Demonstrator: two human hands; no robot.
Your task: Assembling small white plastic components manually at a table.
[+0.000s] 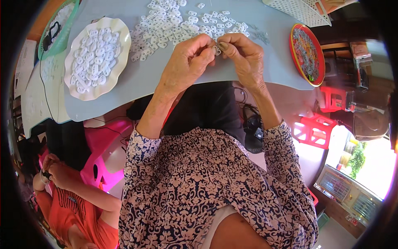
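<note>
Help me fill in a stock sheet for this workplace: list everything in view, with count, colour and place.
Table: one, grey-blue, top centre
Scalloped plate: one, cream, table's left
Plated pieces: many, white, on the plate
Loose pieces: many, white, table's far side
Round tray: one, red, table's right, holding small mixed bits
Perforated basket: one, white, upper right
Green basket: one, upper left
Stools: at least two, red, right
Chair: one, pink, left
Co-worker: one, orange-red top, lower left
Rim clutter: uncountable, blurred
Patterned shirt: one, navy and pale, lower centre
Left hand, right hand: two, bare, fingers pinching a small piece
</note>
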